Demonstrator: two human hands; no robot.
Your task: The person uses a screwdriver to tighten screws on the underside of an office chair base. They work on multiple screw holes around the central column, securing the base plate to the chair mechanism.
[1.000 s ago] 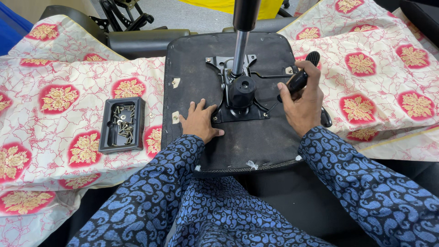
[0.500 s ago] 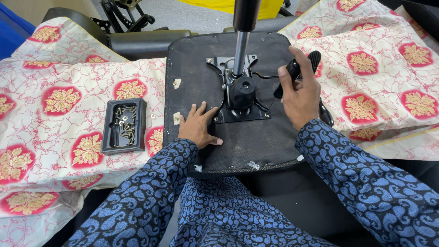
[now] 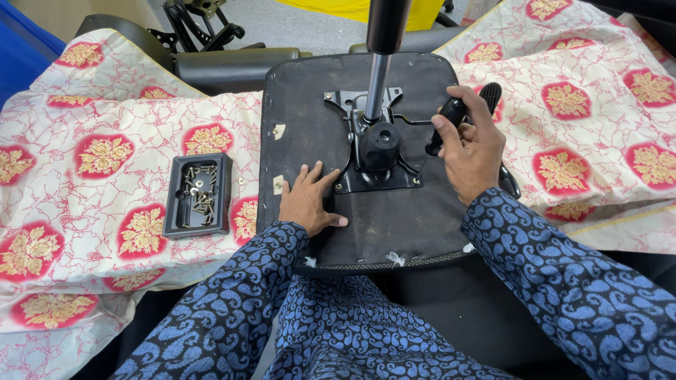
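Right now my right hand (image 3: 473, 151) has its fingers (image 3: 451, 134) wrapped tight around a black tool handle (image 3: 451, 116), held up just beside the black metal mechanism plate (image 3: 373, 151) bolted at the middle of the upturned chair seat (image 3: 394, 225). What the working end of the tool touches I cannot tell; my hand hides it. My left hand (image 3: 308, 200) lies flat, fingers spread and holding nothing, palm pressed on the dark underside of the seat, its fingertips just short of the near left corner of the plate. A metal gas-lift column (image 3: 378, 77) rises from the plate toward the camera, topped by a black sleeve.

Two small pale tags (image 3: 279, 131) sit along the left edge of the seat, one above the other, squarish and off-white.

Left of the seat, near my left hand but not touching it, a black rectangular tray (image 3: 174, 211) holds a heap of dark screws and washers (image 3: 201, 193). It rests on a cream cloth (image 3: 105, 112) with red-and-gold medallions that spreads to both sides of the seat. Beyond the cloth lie black chair parts (image 3: 211, 63), with a strip of blue at the far left edge.
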